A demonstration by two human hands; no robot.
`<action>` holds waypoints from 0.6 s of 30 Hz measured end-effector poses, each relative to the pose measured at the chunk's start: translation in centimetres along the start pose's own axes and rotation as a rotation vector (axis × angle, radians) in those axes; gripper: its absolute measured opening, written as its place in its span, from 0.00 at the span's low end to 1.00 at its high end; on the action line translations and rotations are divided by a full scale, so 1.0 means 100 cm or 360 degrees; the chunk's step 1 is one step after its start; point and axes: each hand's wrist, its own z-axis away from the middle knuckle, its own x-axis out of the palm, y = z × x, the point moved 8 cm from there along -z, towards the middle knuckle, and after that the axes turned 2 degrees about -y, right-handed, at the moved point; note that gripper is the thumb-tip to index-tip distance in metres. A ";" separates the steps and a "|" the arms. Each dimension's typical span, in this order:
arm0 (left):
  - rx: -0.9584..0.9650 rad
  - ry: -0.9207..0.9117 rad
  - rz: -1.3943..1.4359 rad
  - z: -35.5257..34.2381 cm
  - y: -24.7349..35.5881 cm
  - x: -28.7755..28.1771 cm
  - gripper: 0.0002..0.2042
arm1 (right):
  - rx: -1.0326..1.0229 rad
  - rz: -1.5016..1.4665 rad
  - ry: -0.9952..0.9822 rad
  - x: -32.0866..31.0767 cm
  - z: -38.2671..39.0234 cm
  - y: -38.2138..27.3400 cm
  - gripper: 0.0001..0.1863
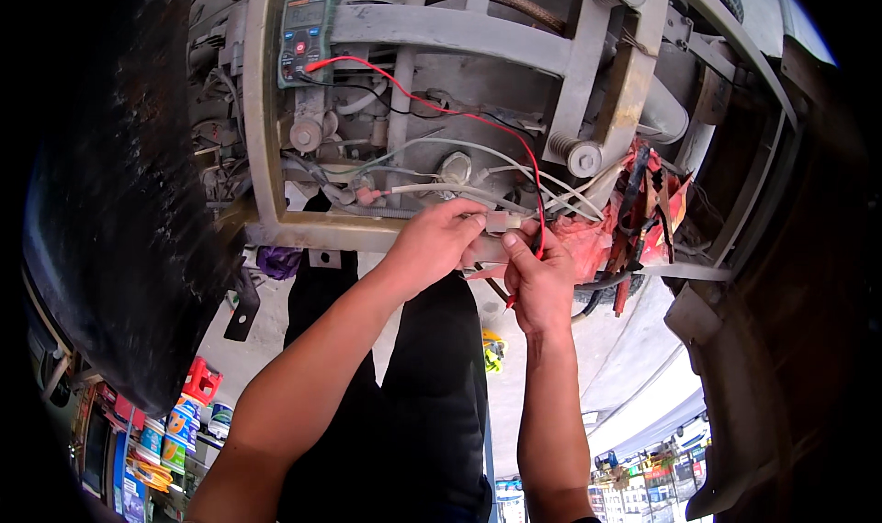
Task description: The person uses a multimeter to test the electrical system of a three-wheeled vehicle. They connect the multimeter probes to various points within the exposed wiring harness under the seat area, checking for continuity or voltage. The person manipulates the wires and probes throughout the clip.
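My left hand (434, 246) is closed, its thumb and fingers pinching a pale plastic wire connector (502, 221) at the frame's lower rail. Close on its right, my right hand (546, 289) is curled round a test probe at the end of a red lead (501, 128); a red end (511, 301) shows below the fingers. Its metal tip is hidden by my fingers. The lead runs up to a green-grey multimeter (305, 41) propped on the metal frame at the upper left. A black lead (418, 107) also leaves the meter; I cannot make out its far end.
A dusty metal frame (450, 34) with bolts and hoses spans the top. Loose pale wires (441, 144) cross behind my hands. Torn red wrapping with cables (588, 243) hangs at right. A dark panel (110, 202) bounds the left; several containers (179, 422) stand lower left.
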 end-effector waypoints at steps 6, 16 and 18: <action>0.0562 0.0398 -0.0855 0.013 0.042 -0.005 0.14 | -0.0083 -0.0016 0.0009 -0.004 -0.006 0.005 0.06; 0.0894 0.0201 -0.1203 -0.004 0.056 0.014 0.16 | -0.0135 0.0427 0.0143 -0.003 -0.017 -0.014 0.11; 0.0957 0.0218 -0.1250 -0.003 0.056 0.014 0.15 | -0.0223 0.0648 0.0221 -0.005 -0.016 -0.019 0.12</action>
